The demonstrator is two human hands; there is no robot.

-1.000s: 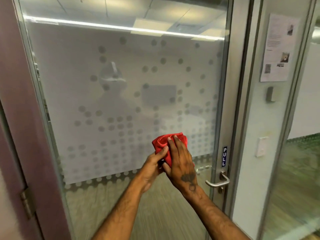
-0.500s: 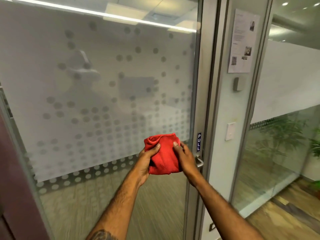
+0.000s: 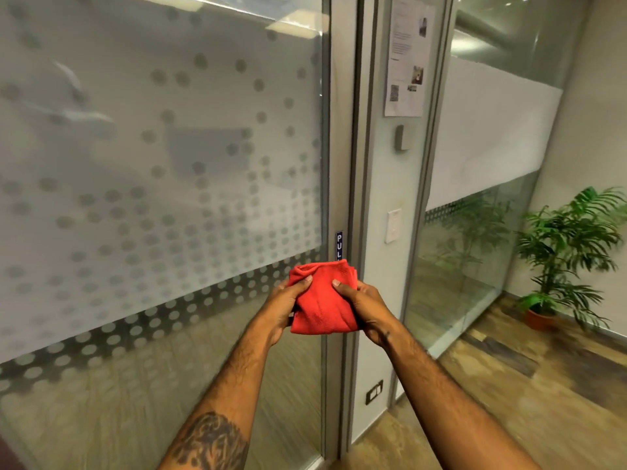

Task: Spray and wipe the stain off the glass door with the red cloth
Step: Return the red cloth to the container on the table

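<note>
A folded red cloth [image 3: 322,305] is held between both hands in front of the glass door's right edge, a little off the glass. My left hand [image 3: 283,308] grips its left side, thumb on top. My right hand [image 3: 364,308] grips its right side. The glass door [image 3: 163,171] fills the left of the view, frosted with a dot pattern and clear at the bottom. A blue PULL sign [image 3: 339,245] sits on the door frame just above the cloth. The door handle is hidden behind the cloth and hands. No spray bottle or stain is visible.
A fixed panel [image 3: 390,283] right of the door carries a paper notice [image 3: 407,56], a small grey box [image 3: 403,137] and a white switch [image 3: 393,225]. Further right is another glass wall [image 3: 475,137]. A potted plant [image 3: 559,256] stands on the wooden floor [image 3: 509,385] at the right.
The view has swung right, bringing the glass wall and plant in. The cloth came off the frosted glass; both hands now hold it by its sides near the door frame.
</note>
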